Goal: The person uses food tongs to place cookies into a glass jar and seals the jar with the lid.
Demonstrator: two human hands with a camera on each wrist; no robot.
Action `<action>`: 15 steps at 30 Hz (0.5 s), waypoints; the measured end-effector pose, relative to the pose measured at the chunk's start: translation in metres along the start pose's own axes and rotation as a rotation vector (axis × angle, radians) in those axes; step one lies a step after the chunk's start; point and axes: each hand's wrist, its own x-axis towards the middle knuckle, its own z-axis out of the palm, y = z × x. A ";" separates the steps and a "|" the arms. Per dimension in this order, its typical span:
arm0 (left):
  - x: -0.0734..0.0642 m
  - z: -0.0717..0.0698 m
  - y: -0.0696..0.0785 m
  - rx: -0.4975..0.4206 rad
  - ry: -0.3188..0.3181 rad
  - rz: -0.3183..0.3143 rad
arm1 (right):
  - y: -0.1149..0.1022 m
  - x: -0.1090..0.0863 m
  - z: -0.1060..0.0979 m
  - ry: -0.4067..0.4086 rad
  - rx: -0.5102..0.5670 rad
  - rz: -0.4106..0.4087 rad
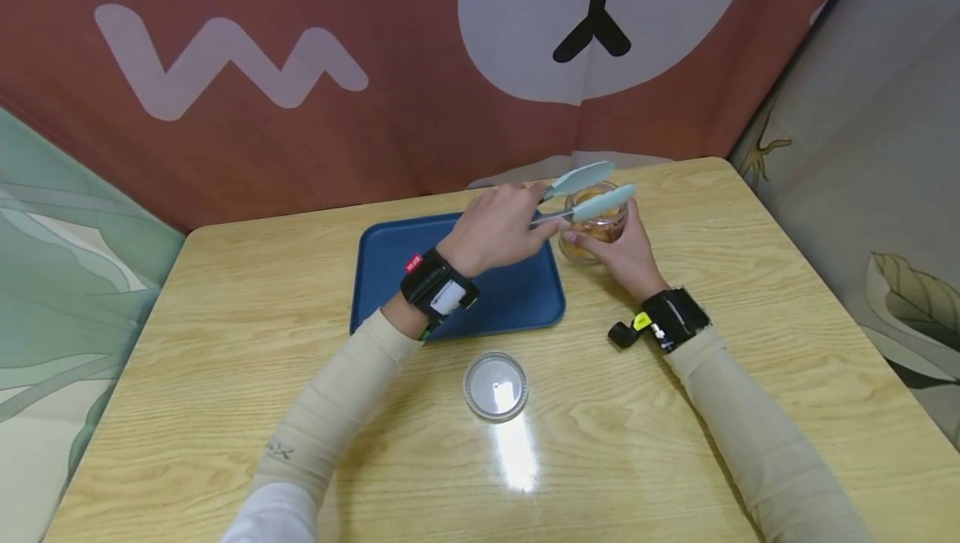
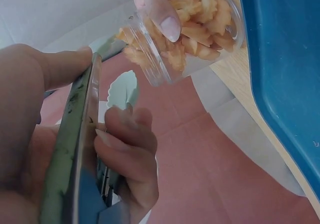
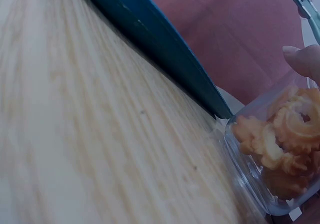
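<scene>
My left hand [image 1: 498, 226] grips a pair of tongs [image 1: 603, 203] with pale blue-green tips. Those tips are spread apart over the mouth of a clear plastic jar [image 1: 576, 254]. Ridged golden cookies [image 2: 205, 31] fill much of the jar, some of them ring-shaped as the right wrist view shows. My right hand [image 1: 632, 258] holds the jar around its side, thumb near the rim. In the left wrist view, the left thumb and curled fingers lie on opposite arms of the tongs, and no cookie shows between the tips.
A blue tray [image 1: 525, 309] lies left of the jar, partly under the left forearm. Nearer the person, a round clear lid [image 1: 495, 386] rests on the wooden table [image 1: 600, 443]. A reddish patterned cloth [image 1: 412, 109] hangs behind the table's far edge.
</scene>
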 end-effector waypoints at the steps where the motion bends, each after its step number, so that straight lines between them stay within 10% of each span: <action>1: 0.000 0.000 0.000 -0.008 -0.003 -0.002 | -0.001 0.000 0.000 0.001 -0.002 0.001; 15: -0.008 -0.003 -0.005 -0.082 0.065 -0.005 | 0.002 0.001 -0.001 0.010 -0.018 0.005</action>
